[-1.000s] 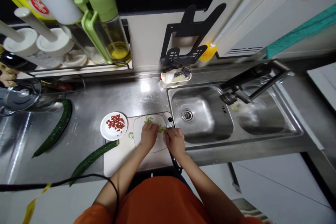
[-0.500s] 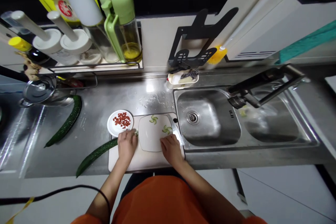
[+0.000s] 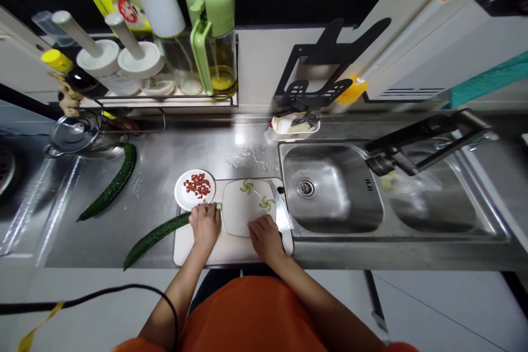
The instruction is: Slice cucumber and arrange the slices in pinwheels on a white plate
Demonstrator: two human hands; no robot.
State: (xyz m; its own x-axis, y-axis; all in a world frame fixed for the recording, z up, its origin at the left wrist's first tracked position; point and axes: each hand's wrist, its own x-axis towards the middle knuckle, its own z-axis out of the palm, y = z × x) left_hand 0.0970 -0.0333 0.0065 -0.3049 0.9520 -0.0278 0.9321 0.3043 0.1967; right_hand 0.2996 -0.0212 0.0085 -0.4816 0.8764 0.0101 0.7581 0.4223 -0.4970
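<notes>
My left hand (image 3: 205,225) is closed over the cut end of a cucumber (image 3: 154,237) that lies partly across a white cutting board (image 3: 235,253). On the board sits a squarish white plate (image 3: 237,212) bearing two pinwheels of cucumber slices, one at the top (image 3: 246,186) and one at the right (image 3: 267,204). Over the plate's lower right part rests my right hand (image 3: 267,239), its fingers bent and held together; what they pinch, if anything, is hidden. A knife (image 3: 282,210) lies along the board's right side. A round dish (image 3: 179,192) of red chopped pieces (image 3: 198,185) touches the board's upper left corner.
Another whole cucumber (image 3: 110,192) lies on the steel counter to the left, near a lidded pot (image 3: 74,132). A double sink (image 3: 330,192) with a dark faucet (image 3: 416,146) is on the right. Behind stands a rack of seasoning jars and an oil bottle (image 3: 220,60).
My right hand has drawn a little left and towards me over the plate, away from the right pinwheel. My left hand stays on the cucumber. The whole view has shifted slightly.
</notes>
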